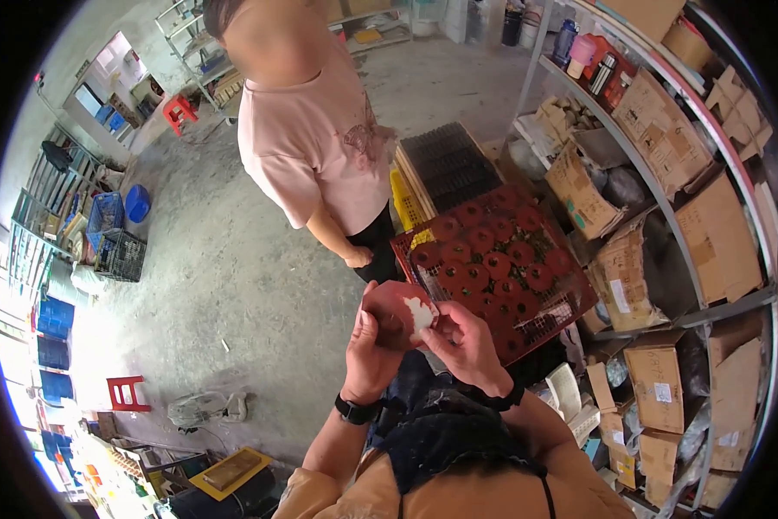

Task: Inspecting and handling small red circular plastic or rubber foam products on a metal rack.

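My left hand (370, 353) and my right hand (462, 342) are raised together in front of me, both gripping one dark red disc (395, 309) with a white patch (419, 313) on its edge. My right thumb and fingers press at that white patch. Just beyond my hands a red mesh tray (540, 324) carries several similar red discs (484, 253) in rows. Both wrists wear dark bands.
A person in a pink shirt (315, 143) stands close ahead on the left of the tray. A black grid tray (449, 160) and a yellow crate (406, 203) lie behind the red tray. Metal shelving (665, 173) with cardboard boxes fills the right. Red stools (128, 394) and blue crates (108, 216) stand on the concrete floor.
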`<state>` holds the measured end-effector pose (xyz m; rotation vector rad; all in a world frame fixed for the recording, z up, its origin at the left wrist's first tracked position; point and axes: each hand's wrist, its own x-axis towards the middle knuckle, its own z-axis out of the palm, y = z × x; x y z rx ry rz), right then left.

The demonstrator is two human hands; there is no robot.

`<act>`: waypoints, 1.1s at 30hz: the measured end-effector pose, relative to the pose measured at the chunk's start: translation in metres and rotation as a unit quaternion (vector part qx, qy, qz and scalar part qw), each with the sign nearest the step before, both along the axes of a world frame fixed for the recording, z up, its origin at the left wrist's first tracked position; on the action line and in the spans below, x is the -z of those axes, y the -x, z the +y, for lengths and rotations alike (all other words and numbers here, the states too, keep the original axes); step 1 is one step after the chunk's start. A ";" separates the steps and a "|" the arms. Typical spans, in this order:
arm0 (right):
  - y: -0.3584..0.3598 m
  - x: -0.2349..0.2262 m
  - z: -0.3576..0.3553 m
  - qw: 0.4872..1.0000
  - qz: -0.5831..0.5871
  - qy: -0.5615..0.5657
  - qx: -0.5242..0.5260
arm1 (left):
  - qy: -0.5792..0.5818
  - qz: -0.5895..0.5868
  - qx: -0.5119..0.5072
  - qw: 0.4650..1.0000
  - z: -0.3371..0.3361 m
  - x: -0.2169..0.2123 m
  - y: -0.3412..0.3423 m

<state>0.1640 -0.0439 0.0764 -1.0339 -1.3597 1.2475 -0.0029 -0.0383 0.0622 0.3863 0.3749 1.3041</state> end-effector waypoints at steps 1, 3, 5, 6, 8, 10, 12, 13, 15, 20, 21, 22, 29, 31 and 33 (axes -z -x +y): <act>-0.001 0.000 0.000 1.000 0.009 -0.010 0.009 | -0.015 0.059 -0.001 0.998 0.000 0.010 0.004; -0.005 -0.002 0.003 0.999 -0.011 -0.025 0.021 | -0.028 0.118 -0.003 0.993 -0.004 0.016 0.009; -0.007 -0.006 0.006 0.998 -0.031 -0.040 0.034 | -0.061 0.142 0.017 0.988 -0.008 0.019 0.010; -0.008 -0.008 0.007 0.998 -0.032 -0.042 0.046 | -0.061 0.141 0.018 0.988 -0.010 0.018 0.010; -0.008 -0.010 0.009 0.997 -0.033 -0.044 0.058 | -0.052 0.196 0.052 0.978 -0.015 0.016 0.009; -0.008 -0.012 0.010 0.993 -0.047 -0.073 0.082 | -0.052 0.212 0.077 0.973 -0.018 0.020 0.010; -0.009 -0.010 0.011 0.991 -0.062 -0.083 0.090 | -0.051 0.227 0.102 0.967 -0.017 0.011 0.005; -0.009 -0.009 0.011 0.988 -0.078 -0.093 0.099 | -0.036 0.231 0.092 0.968 -0.018 0.005 0.001; -0.009 -0.011 0.010 0.989 -0.078 -0.089 0.090 | -0.021 0.235 0.079 0.968 -0.019 0.000 -0.003; -0.006 -0.015 0.007 0.991 -0.086 -0.093 0.054 | 0.008 0.317 0.029 0.948 -0.017 0.006 -0.009; -0.007 -0.015 0.006 0.990 -0.085 -0.098 0.048 | 0.007 0.318 0.028 0.948 -0.016 0.006 -0.011; -0.008 -0.015 0.006 0.990 -0.084 -0.103 0.043 | -0.001 0.321 0.014 0.947 -0.017 0.005 -0.013; -0.006 -0.020 0.005 0.992 -0.073 -0.096 0.042 | 0.007 0.252 -0.003 0.968 -0.020 0.012 -0.013; -0.004 -0.027 0.004 0.993 -0.056 -0.098 0.044 | 0.003 0.215 0.002 0.977 -0.021 0.009 -0.012; -0.003 -0.025 0.003 0.995 -0.028 -0.081 0.042 | -0.001 0.179 0.005 0.984 -0.021 0.007 -0.010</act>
